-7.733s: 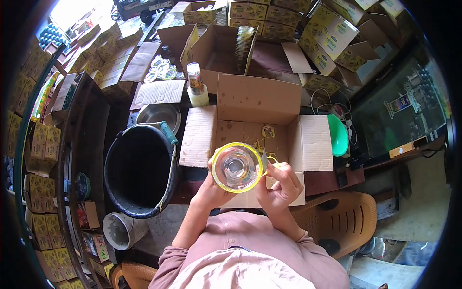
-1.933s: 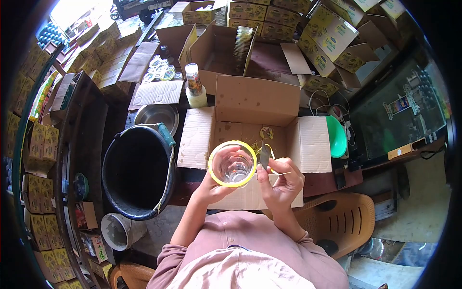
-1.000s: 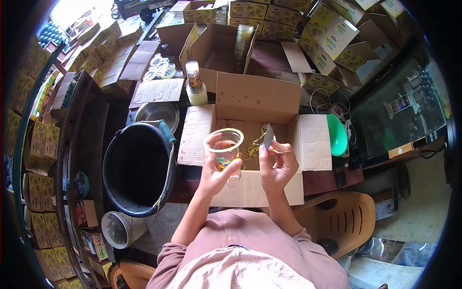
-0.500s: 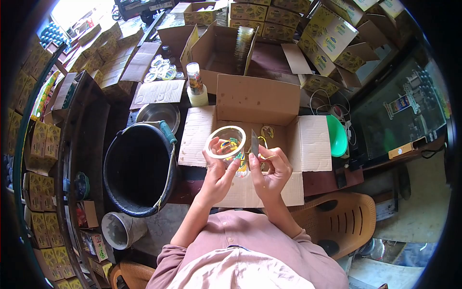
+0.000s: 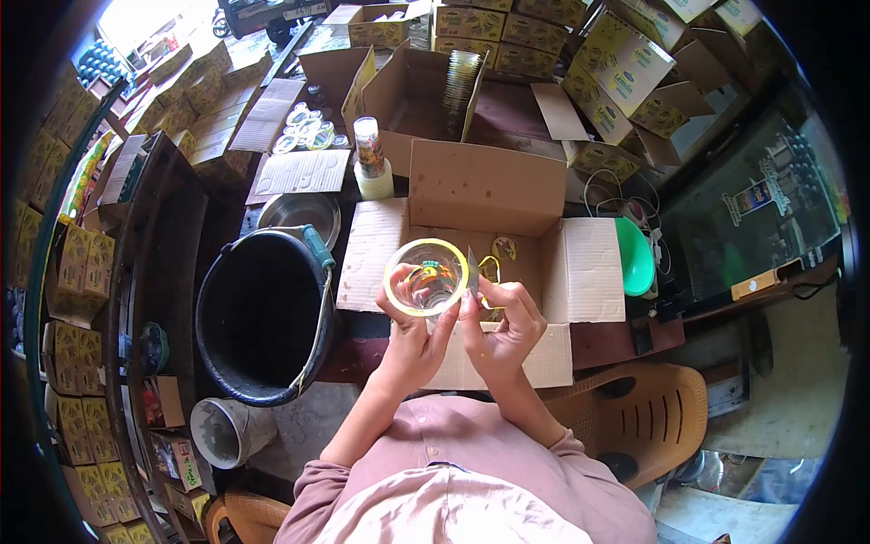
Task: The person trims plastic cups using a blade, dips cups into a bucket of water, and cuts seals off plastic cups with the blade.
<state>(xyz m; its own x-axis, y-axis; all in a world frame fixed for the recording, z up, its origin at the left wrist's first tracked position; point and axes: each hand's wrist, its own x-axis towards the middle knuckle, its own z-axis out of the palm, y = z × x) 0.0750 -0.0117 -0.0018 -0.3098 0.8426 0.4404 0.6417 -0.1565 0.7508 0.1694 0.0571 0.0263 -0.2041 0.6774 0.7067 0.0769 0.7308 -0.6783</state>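
Note:
My left hand [image 5: 410, 343] is wrapped round a clear printed plastic cup [image 5: 426, 283], its mouth turned up toward me and its rim yellow. In my right hand [image 5: 504, 328] is a thin grey blade [image 5: 473, 270], its flat side close against the right of the cup's rim. A narrow yellow strip [image 5: 492, 265] curls up beside the right fingers; whether it is still joined to the cup I cannot tell. Both hands are above an open cardboard box [image 5: 485, 186], where a round lid scrap [image 5: 504, 247] lies inside.
Left of the box stands a black bucket [image 5: 204, 317], with a metal bowl [image 5: 272, 213] behind it. A stack of cups [image 5: 370, 159] and several round lids [image 5: 313, 136] are farther back. A green bowl [image 5: 633, 257] sits at the right, near a plastic chair [image 5: 634, 412].
The cup has turned so its mouth faces me more directly. My right hand and the blade have come in against its rim, and the blade has tilted.

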